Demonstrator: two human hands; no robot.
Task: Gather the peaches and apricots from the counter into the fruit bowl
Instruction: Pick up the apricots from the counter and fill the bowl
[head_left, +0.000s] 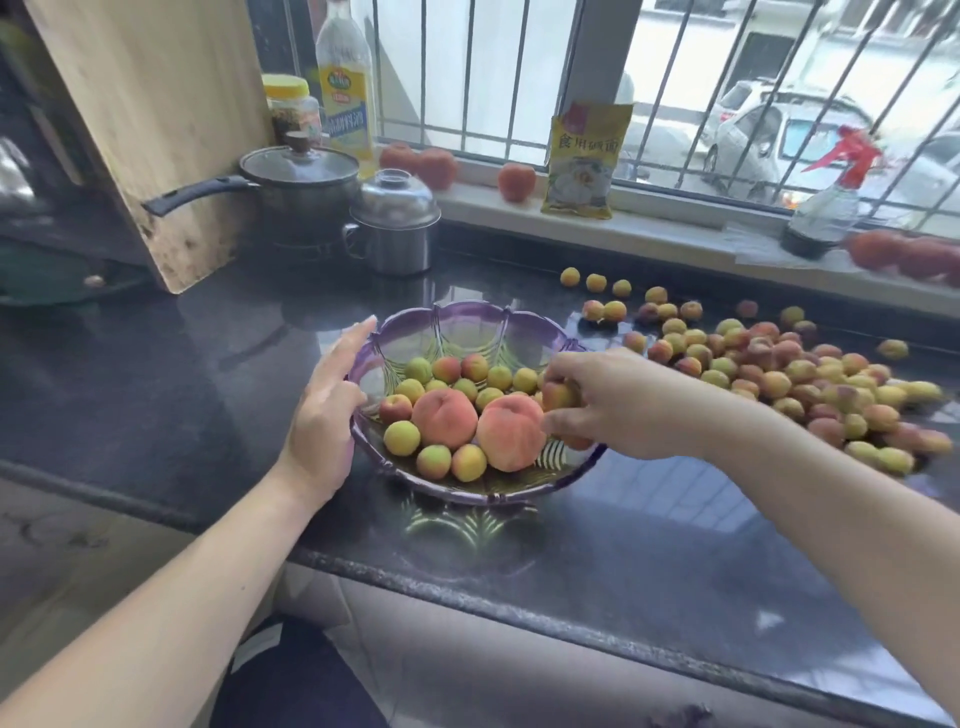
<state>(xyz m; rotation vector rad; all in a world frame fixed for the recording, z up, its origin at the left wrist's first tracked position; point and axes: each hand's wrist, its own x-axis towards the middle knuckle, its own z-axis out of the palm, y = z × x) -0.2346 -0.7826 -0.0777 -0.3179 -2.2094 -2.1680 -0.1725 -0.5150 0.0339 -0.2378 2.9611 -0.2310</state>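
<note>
A purple glass fruit bowl (467, 325) stands on the dark counter in the middle of the view. Inside lie two big peaches (445, 418) and several small apricots (401, 437). My left hand (324, 410) rests flat against the bowl's left rim, fingers straight. My right hand (618, 402) hovers over the bowl's right side, and its fingers hold a few apricots (558, 395). A heap of several loose apricots (789, 374) spreads over the counter to the right of the bowl.
A lidded saucepan (301, 187) and a steel mug with lid (397, 223) stand behind the bowl, beside a leaning wooden board (156, 119). Oil bottle (345, 83), yellow packet (584, 156), spray bottle (826, 208) and red fruit (516, 181) line the sill. The counter edge (467, 597) runs near me.
</note>
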